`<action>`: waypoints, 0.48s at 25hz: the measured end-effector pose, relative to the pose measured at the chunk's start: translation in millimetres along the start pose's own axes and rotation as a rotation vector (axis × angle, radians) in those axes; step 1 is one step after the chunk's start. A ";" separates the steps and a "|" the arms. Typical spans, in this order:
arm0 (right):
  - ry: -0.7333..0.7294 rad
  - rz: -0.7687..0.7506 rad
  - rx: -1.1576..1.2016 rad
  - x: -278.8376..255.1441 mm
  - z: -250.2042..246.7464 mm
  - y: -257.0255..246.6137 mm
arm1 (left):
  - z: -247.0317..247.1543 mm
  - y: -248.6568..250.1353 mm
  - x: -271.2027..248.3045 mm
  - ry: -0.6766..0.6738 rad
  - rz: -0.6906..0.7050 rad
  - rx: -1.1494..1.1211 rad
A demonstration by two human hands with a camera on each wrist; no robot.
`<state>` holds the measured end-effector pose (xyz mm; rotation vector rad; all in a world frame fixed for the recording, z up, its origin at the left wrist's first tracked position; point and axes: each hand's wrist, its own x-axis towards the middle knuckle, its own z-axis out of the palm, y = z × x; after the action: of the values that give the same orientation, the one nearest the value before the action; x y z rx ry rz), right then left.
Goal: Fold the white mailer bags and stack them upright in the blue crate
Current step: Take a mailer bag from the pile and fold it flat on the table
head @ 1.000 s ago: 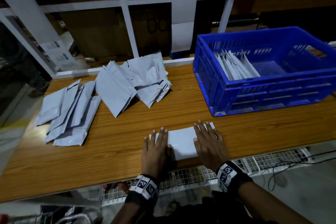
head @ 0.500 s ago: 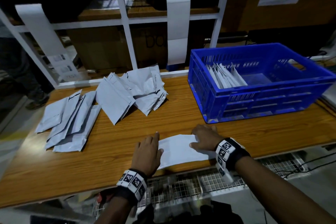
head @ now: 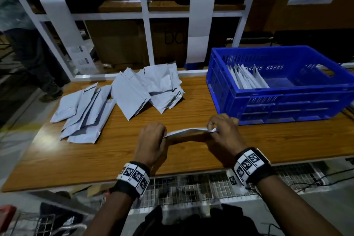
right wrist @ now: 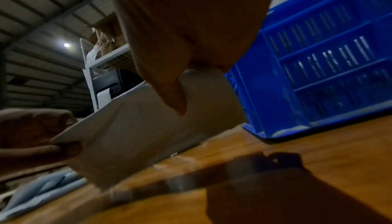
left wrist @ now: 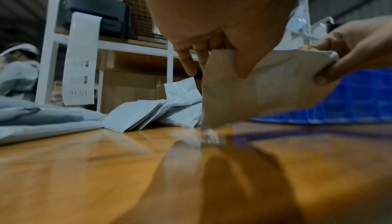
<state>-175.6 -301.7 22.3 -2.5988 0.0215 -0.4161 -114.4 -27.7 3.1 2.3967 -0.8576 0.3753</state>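
Both hands have hold of one folded mailer bag [head: 188, 132] just above the bench's near edge: the left hand [head: 152, 143] pinches its left end, the right hand [head: 223, 132] pinches the right end, fingers curled. Behind the right hand, the blue crate [head: 287, 99] sits at the bench's far right corner with folded bags [head: 247, 78] upright inside. Unfolded mailers [head: 145, 90] lie heaped along the far edge, more [head: 84, 109] toward the left edge.

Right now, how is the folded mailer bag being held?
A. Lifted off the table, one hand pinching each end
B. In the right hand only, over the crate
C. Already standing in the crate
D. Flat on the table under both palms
A: the left hand and right hand each pinch an end of the folded mailer bag, which the wrist views show raised above the table.
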 end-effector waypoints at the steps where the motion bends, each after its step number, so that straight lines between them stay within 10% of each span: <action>1: 0.009 -0.030 0.008 -11.8 5.4 3.7 | 2.2 -1.1 -7.6 -0.037 0.024 0.014; 7: -0.234 0.148 -0.114 -73.0 34.3 28.2 | 21.9 -14.9 -64.1 -0.411 0.019 0.036; 12: -0.193 0.159 -0.061 -61.2 41.5 12.8 | 30.4 13.8 -43.1 -0.221 -0.112 -0.015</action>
<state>-220.9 -287.3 -35.9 -2.6615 0.1756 -0.1084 -153.7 -33.2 -34.2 2.4913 -0.8118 0.0602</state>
